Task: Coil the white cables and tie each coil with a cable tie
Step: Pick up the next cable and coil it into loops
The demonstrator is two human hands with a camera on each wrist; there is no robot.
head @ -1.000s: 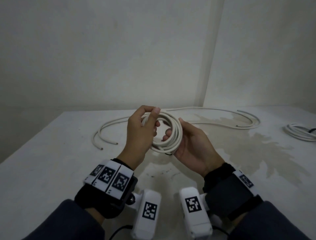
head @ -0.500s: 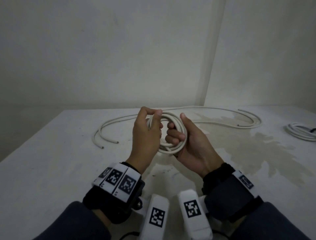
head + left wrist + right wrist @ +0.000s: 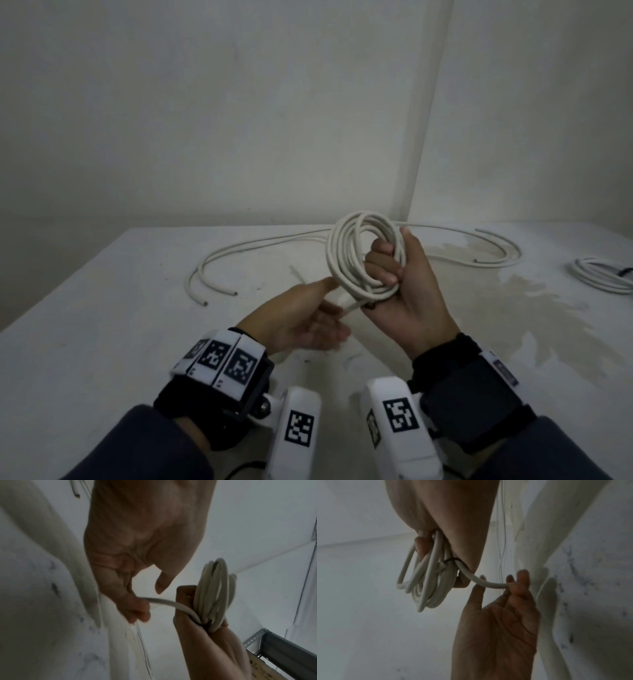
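Observation:
My right hand (image 3: 406, 294) grips a white cable coil (image 3: 334, 257) and holds it upright above the table, fingers through the loops. A thin black tie (image 3: 452, 560) circles the strands by the right thumb and also shows as the black tie (image 3: 204, 624) in the left wrist view. A short cable tail (image 3: 488, 584) leads out of the coil to my left hand (image 3: 305, 322), which lies palm up lower left of the coil. Its fingertips (image 3: 137, 609) are curled round the tail's end.
Two long loose white cables (image 3: 239, 249) curve across the back of the white table (image 3: 102, 325). Another coiled white cable (image 3: 599, 277) lies at the far right edge. A pale stain (image 3: 513, 308) spreads on the right side. Walls close the back and right.
My left hand has let go of the coil's top and dropped down-left to hold the cable tail. My right hand has raised the coil upright and moved it to the right.

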